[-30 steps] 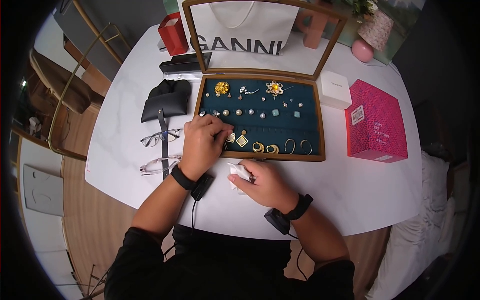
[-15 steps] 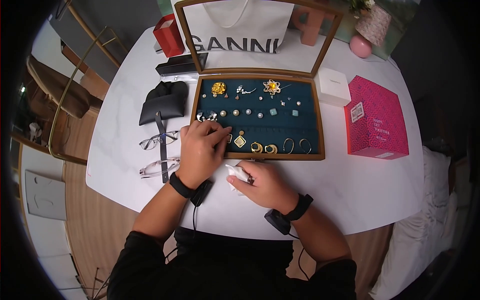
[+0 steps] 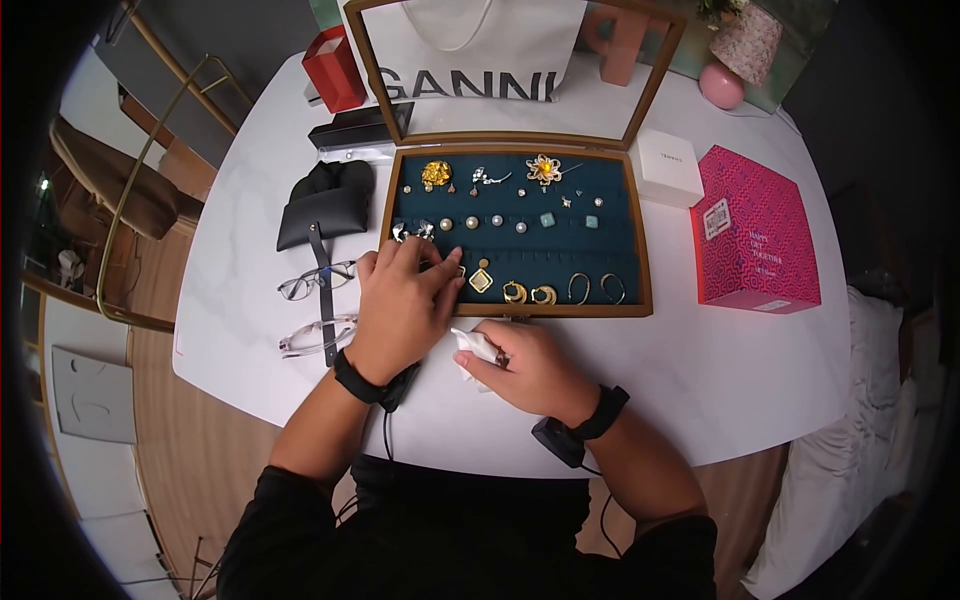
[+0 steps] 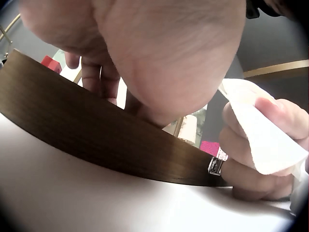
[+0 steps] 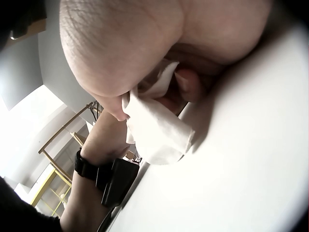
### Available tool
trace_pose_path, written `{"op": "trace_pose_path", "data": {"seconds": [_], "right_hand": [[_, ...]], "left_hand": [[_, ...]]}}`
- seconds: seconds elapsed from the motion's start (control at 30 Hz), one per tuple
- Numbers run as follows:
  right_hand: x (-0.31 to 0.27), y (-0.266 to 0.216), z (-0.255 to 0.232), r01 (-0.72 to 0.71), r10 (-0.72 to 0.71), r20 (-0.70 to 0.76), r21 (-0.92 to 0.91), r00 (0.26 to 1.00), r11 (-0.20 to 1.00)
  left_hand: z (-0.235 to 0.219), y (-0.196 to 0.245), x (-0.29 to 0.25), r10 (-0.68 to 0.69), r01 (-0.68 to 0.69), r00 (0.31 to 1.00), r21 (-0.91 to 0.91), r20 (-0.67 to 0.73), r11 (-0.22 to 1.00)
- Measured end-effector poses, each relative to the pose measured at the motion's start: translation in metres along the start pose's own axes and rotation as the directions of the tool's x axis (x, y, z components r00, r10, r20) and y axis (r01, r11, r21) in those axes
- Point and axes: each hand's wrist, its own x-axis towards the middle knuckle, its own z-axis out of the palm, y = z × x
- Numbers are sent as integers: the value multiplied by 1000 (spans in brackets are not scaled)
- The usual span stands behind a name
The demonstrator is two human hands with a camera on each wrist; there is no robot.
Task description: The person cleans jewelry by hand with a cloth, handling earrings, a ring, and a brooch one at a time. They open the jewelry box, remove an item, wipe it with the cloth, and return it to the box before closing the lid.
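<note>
A wooden jewelry case (image 3: 642, 240) stands with its glass lid raised, earrings and brooches on its dark green lining. The left hand (image 3: 403, 305) reaches over the front left corner, its bent fingers at the lining; whether they pinch anything is hidden. A gold diamond-shaped earring (image 3: 481, 281) lies just right of them, and another is mostly covered by the fingers. In the left wrist view several fingers (image 4: 99, 79) hang behind the wooden wall (image 4: 96, 130). In front of the case, the right hand (image 3: 530, 368) grips a white cloth (image 3: 474, 350), seen also as folded cloth (image 5: 157, 130) below the palm.
To the left are eyeglasses (image 3: 318, 281), clear-framed glasses (image 3: 318, 338) and a black pouch (image 3: 325, 215). A black box (image 3: 355, 128) and red bag (image 3: 334, 70) stand behind. A white box (image 3: 668, 168) and pink box (image 3: 757, 235) are at the right, a GANNI bag (image 3: 480, 70) behind.
The left hand has shifted slightly toward the front, uncovering the silver earrings at the case's left. The right hand keeps its grip on the cloth. The head view has moved slightly.
</note>
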Motion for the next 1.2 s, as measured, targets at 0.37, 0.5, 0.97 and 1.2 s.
{"op": "trace_pose_path", "data": {"seconds": [0.37,0.5,0.97,1.2], "right_hand": [[1,0,4,88,-89,-43,-18,995,996],[1,1,4,69,-69,-41,20,997,997],[4,-3,4,52,-52,-24,-3,998,999],[3,-4,2,-61,60,13,74,998,995]], "left_hand": [[8,10,10,81,-82,997,-140,-18,987],[14,9,10,94,-97,995,-120,-33,988],[23,6,18,62,-75,994,-142,-91,987],[19,9,19,69,-81,993,-132,-96,988]]}}
